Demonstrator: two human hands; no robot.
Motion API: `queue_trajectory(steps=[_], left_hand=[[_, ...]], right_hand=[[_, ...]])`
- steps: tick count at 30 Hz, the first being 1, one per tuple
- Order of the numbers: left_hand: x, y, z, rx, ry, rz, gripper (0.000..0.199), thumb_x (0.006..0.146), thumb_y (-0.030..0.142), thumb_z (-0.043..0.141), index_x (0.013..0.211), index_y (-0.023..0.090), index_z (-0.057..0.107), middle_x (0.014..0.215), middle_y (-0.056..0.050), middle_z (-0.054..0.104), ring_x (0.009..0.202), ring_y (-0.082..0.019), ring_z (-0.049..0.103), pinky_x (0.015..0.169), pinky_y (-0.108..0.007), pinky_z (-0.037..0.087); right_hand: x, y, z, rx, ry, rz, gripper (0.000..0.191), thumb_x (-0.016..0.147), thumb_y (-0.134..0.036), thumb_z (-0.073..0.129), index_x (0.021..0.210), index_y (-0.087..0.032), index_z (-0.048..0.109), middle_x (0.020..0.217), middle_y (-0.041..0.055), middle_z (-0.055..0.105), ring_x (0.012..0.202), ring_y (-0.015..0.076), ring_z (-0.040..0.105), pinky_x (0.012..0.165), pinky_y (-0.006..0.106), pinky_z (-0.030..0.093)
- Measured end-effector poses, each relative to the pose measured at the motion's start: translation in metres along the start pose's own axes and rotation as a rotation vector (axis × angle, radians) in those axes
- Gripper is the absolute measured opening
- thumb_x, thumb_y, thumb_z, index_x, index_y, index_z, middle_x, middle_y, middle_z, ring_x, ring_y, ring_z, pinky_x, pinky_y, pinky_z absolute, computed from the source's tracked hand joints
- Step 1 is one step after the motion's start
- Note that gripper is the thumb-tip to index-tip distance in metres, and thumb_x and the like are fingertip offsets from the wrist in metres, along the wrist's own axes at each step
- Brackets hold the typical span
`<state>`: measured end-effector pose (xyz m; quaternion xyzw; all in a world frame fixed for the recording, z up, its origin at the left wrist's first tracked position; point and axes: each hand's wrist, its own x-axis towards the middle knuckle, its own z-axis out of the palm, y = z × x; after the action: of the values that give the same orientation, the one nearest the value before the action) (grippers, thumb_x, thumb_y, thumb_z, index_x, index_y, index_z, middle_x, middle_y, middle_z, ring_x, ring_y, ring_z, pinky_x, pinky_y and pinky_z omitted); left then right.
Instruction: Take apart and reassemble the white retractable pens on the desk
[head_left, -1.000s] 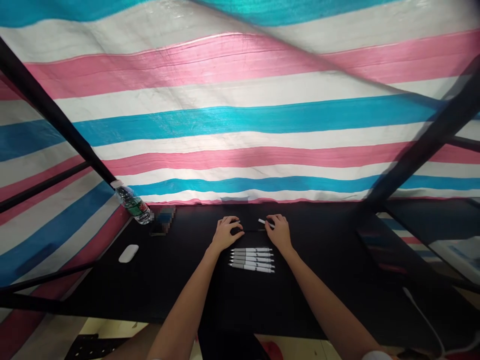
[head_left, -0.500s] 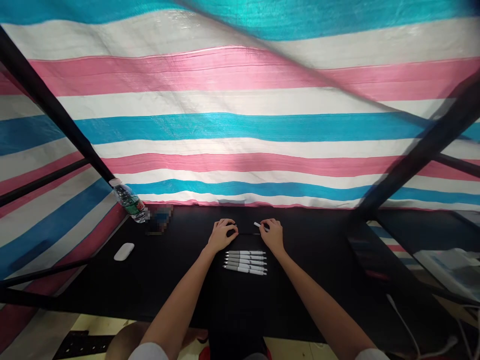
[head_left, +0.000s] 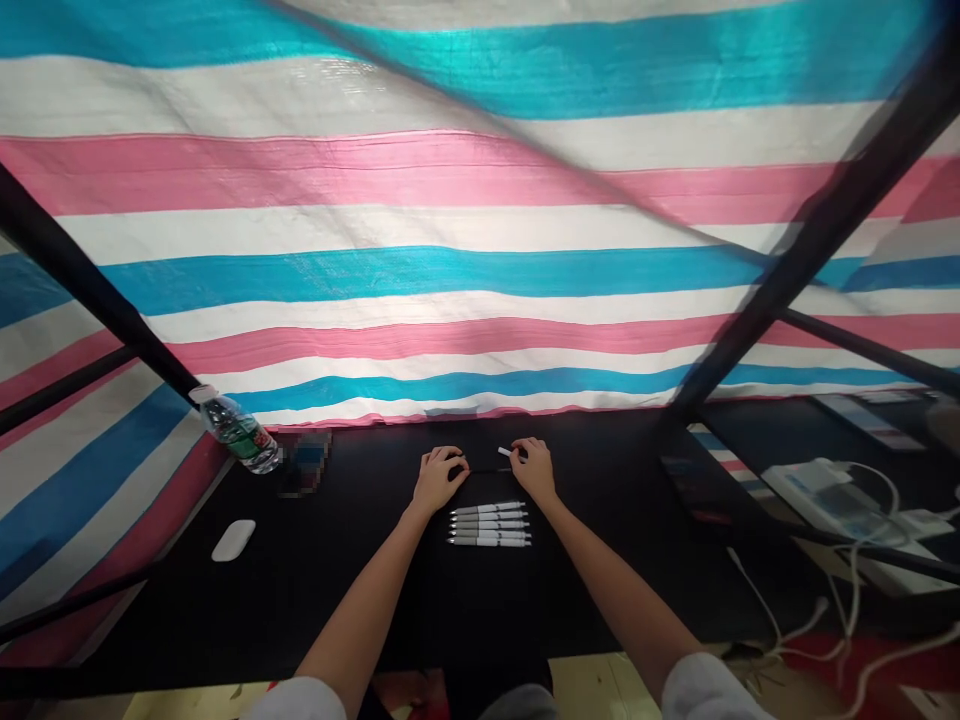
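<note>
Several white pens point(head_left: 489, 525) with grey grips lie side by side in a row on the black table point(head_left: 600, 560), their tips to the left. Behind the row, my left hand point(head_left: 441, 480) is pinched, thumb against fingers, at the left end of a thin dark rod point(head_left: 489, 470). The rod spans the gap toward my other hand; its exact kind is too small to tell. My right hand point(head_left: 535, 468) is closed around a short white tube point(head_left: 505, 452), whose end sticks out to the left of the fingers.
A water bottle point(head_left: 238, 432) leans at the back left, beside a blurred-out item point(head_left: 305, 463). A white rounded case point(head_left: 233, 540) lies at the left. Black frame bars point(head_left: 750, 330) and a striped sheet point(head_left: 420, 270) enclose the table. White cables point(head_left: 847, 590) and a power strip sit at the right.
The view has turned slightly to the right, bringing more of the cables into sight. Both hands keep nearly the same pose over the table, and the pens lie as before.
</note>
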<state>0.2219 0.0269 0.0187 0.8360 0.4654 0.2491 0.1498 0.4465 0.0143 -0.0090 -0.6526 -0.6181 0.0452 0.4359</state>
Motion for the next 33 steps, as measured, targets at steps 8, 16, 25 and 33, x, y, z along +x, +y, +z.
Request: queue_trajectory(steps=[8, 16, 25, 33], left_hand=[[0.001, -0.007, 0.003, -0.049, 0.027, 0.010, 0.014, 0.086, 0.030, 0.055, 0.081, 0.025, 0.068, 0.112, -0.005, 0.064, 0.111, -0.024, 0.051, 0.093, -0.042, 0.034], [0.004, -0.007, 0.005, -0.061, 0.036, -0.010, 0.018, 0.084, 0.034, 0.055, 0.080, 0.025, 0.070, 0.111, -0.004, 0.064, 0.109, -0.026, 0.051, 0.092, -0.042, 0.035], [0.003, -0.006, 0.006, -0.090, 0.053, -0.023, 0.013, 0.082, 0.032, 0.059, 0.078, 0.025, 0.070, 0.109, -0.004, 0.065, 0.110, -0.026, 0.053, 0.093, -0.042, 0.036], [-0.001, -0.008, 0.003, -0.158, 0.058, -0.030, 0.014, 0.076, 0.029, 0.065, 0.087, 0.024, 0.071, 0.111, -0.006, 0.066, 0.111, -0.027, 0.055, 0.095, -0.043, 0.038]], right_hand=[[0.001, -0.005, -0.002, 0.010, 0.017, 0.003, 0.019, 0.077, -0.015, 0.047, 0.079, -0.018, 0.065, 0.083, 0.0080, 0.065, 0.084, 0.0229, 0.055, 0.079, 0.035, 0.043], [0.001, -0.001, -0.005, 0.076, 0.044, 0.017, 0.019, 0.079, -0.015, 0.046, 0.081, -0.017, 0.065, 0.082, 0.0078, 0.065, 0.083, 0.0220, 0.057, 0.076, 0.033, 0.046], [-0.001, 0.010, -0.006, 0.205, 0.076, 0.039, 0.023, 0.079, -0.018, 0.045, 0.085, -0.017, 0.067, 0.086, 0.0095, 0.065, 0.085, 0.0232, 0.059, 0.075, 0.035, 0.049], [-0.003, 0.010, -0.009, 0.220, 0.082, -0.039, 0.022, 0.081, -0.019, 0.047, 0.091, -0.018, 0.066, 0.091, 0.0099, 0.062, 0.089, 0.0238, 0.055, 0.074, 0.036, 0.048]])
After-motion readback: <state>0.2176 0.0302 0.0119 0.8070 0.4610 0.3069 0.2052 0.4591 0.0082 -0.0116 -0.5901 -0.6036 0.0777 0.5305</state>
